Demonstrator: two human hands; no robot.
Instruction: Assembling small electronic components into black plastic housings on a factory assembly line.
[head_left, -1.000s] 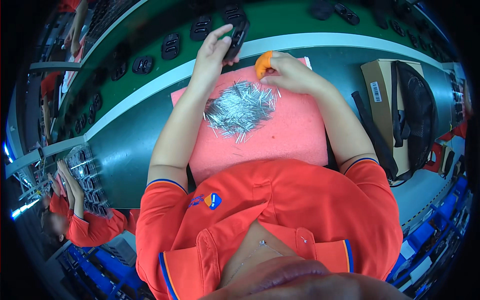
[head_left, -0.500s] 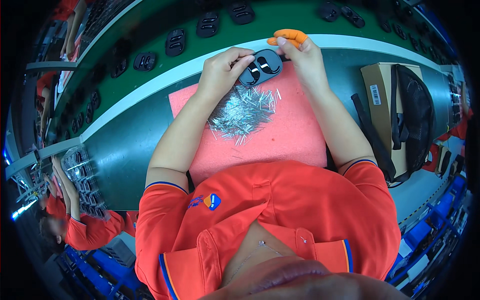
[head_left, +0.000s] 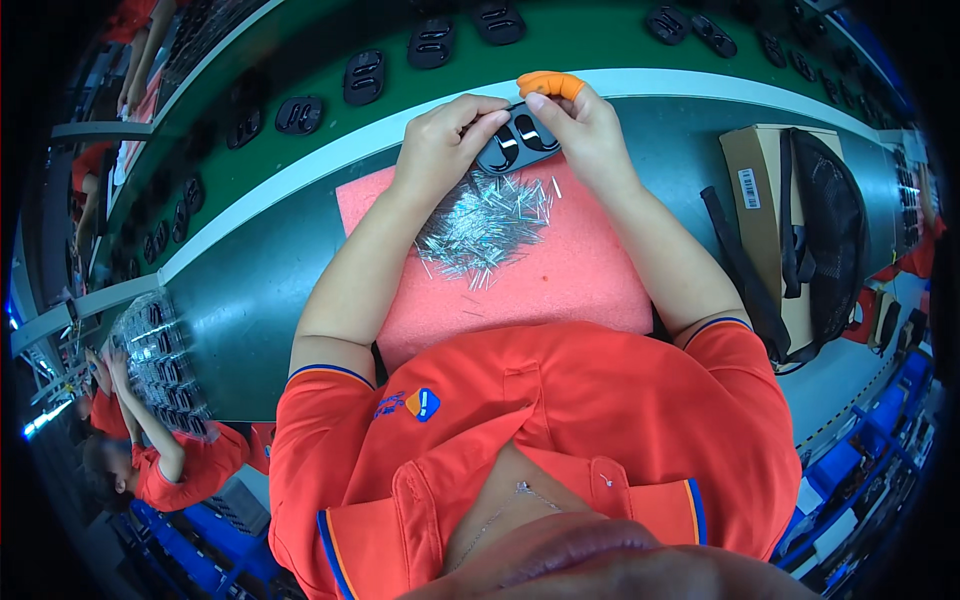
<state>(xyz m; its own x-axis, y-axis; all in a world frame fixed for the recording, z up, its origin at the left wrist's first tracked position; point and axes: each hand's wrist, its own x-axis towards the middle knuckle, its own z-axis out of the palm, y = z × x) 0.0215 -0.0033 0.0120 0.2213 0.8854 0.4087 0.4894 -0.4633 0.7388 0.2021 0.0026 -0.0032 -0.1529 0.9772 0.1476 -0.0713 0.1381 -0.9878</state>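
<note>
A dark grey rounded case (head_left: 541, 149) with two glossy black recesses is held up above the far edge of a pink foam pad (head_left: 585, 270). My left hand (head_left: 442, 143) pinches the case's left end between thumb and fingers. At the case's upper right edge is my right hand (head_left: 592, 140), its thumb against a finger wearing orange finger covers (head_left: 553, 84). Whatever small thing may be between those fingertips cannot be made out. Just below the case, a heap of thin, shiny metal pins (head_left: 480, 235) lies on the pad.
Beyond a pale rail (head_left: 690, 80), a green conveyor belt (head_left: 580, 35) carries several similar black cases (head_left: 364, 77). To the right stand a cardboard box (head_left: 755, 160) and a black mesh bag (head_left: 832, 240). A co-worker (head_left: 190, 465) sits at the left near clear trays (head_left: 168, 365).
My right hand has moved left, to the case's upper edge. My left hand and the case barely shift. The cases on the belt have slid right.
</note>
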